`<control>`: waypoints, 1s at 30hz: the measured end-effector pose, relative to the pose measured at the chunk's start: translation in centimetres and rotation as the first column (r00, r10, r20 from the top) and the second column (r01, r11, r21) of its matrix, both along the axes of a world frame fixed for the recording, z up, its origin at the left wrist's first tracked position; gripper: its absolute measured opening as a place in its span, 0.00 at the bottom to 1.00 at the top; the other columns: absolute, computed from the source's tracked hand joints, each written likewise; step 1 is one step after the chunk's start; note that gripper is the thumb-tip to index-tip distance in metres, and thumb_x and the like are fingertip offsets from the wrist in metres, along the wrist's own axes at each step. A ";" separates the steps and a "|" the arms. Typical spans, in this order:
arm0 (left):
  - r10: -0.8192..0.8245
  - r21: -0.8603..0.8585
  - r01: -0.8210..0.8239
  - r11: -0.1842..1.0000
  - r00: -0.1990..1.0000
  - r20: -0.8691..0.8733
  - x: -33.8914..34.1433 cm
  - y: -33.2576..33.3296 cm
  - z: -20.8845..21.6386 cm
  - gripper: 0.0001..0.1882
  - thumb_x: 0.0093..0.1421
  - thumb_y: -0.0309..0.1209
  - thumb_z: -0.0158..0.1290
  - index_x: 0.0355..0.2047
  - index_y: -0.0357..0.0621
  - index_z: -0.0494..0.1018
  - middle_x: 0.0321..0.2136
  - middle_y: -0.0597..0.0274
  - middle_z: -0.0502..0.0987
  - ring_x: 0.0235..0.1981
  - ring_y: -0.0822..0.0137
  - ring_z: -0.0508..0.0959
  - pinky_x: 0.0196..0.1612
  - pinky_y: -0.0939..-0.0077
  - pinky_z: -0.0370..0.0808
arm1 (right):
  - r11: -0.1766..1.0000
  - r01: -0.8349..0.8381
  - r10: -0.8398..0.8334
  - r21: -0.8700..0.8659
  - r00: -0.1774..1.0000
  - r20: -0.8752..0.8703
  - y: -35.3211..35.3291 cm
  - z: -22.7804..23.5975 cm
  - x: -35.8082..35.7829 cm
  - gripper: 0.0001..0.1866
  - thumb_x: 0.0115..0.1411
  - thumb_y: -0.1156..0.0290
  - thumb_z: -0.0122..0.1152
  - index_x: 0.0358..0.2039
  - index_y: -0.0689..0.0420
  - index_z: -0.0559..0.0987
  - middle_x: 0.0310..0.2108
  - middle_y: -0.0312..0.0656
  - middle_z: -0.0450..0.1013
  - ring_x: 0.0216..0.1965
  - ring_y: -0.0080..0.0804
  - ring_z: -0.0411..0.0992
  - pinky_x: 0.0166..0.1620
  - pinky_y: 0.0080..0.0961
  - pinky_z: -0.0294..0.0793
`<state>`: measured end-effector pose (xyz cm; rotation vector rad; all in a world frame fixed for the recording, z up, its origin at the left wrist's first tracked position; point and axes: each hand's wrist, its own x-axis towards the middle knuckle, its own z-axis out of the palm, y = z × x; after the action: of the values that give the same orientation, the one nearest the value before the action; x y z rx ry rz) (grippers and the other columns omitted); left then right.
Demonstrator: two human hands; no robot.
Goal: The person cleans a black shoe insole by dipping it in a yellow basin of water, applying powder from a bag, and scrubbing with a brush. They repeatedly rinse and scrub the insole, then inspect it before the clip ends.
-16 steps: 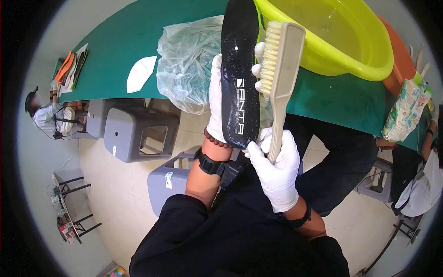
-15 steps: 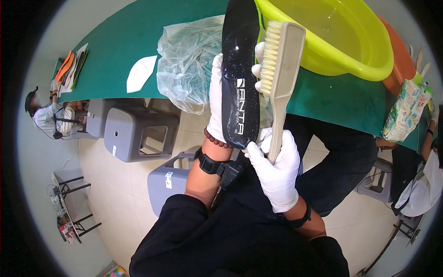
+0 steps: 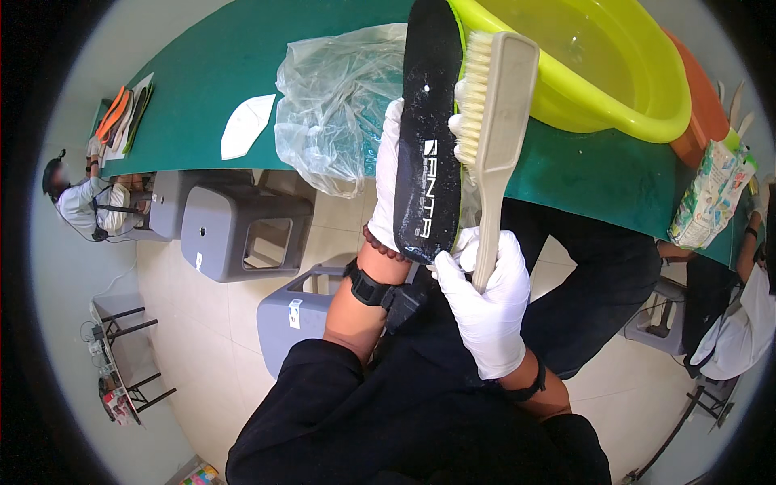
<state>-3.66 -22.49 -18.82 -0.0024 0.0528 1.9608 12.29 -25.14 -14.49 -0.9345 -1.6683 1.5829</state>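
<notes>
A black shoe insole (image 3: 428, 137) with white lettering and a lime-green edge stands lengthwise before me, white flecks on its surface. My left hand (image 3: 390, 182), in a white glove, grips it from behind; its fingertips show past the right edge. In my gloved right hand (image 3: 489, 303) is the handle of a beige scrub brush (image 3: 503, 113). The brush's pale bristles face left, beside the insole and close to the left fingertips; whether they touch I cannot tell. The right thumb and fingers are at the insole's lower end.
On the green table (image 3: 218, 65) lie a clear plastic bag (image 3: 331, 105) and a white sheet (image 3: 248, 127). A lime-yellow basin (image 3: 647, 121) holds water, beside an orange basin (image 3: 697, 105) and a patterned packet (image 3: 711, 194). Grey stools (image 3: 234, 234) stand at left; people sit at both sides.
The insole's upper part has shifted right and tilted slightly, with my left hand moving along. The brush and my right hand have moved a little to the right.
</notes>
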 end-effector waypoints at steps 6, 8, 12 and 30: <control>-0.106 0.153 0.085 0.985 0.985 0.134 0.2 -0.4 -1.0 0.24 0.69 0.45 0.40 0.55 0.41 0.68 0.45 0.50 0.77 0.41 0.61 0.79 0.43 0.66 0.79 | 0.998 0.001 -0.002 -0.057 1.000 -0.018 -0.1 0.4 0.2 0.13 0.54 0.76 0.68 0.34 0.61 0.71 0.25 0.40 0.73 0.25 0.24 0.72 0.29 0.24 0.71; -0.105 0.144 0.089 0.986 0.989 0.106 0.3 -0.6 -0.5 0.24 0.69 0.44 0.39 0.56 0.41 0.68 0.48 0.51 0.76 0.43 0.61 0.79 0.44 0.65 0.79 | 0.998 0.002 -0.004 -0.064 0.999 -0.032 -0.1 0.5 0.3 0.13 0.54 0.77 0.68 0.34 0.61 0.71 0.25 0.40 0.73 0.26 0.23 0.72 0.29 0.24 0.71; -0.233 0.282 0.169 0.944 0.949 0.212 0.7 -1.2 0.6 0.25 0.68 0.41 0.39 0.59 0.41 0.64 0.56 0.54 0.71 0.46 0.60 0.78 0.49 0.63 0.76 | 0.998 0.001 -0.002 -0.056 1.000 -0.006 -0.2 0.8 0.5 0.12 0.54 0.77 0.67 0.35 0.61 0.71 0.26 0.40 0.74 0.26 0.22 0.72 0.30 0.23 0.71; -0.048 -0.254 0.053 0.966 0.999 0.026 2.6 -2.4 -0.3 0.21 0.68 0.46 0.44 0.47 0.42 0.72 0.36 0.56 0.79 0.33 0.64 0.81 0.38 0.71 0.82 | 0.982 -0.111 0.103 -0.151 0.993 -0.058 -0.4 2.3 0.7 0.14 0.54 0.86 0.61 0.33 0.59 0.65 0.32 0.38 0.68 0.30 0.21 0.73 0.33 0.18 0.77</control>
<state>-1.02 -24.89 -19.16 -0.1881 0.2894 1.8907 13.00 -25.58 -12.19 -0.8857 -1.6032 1.8139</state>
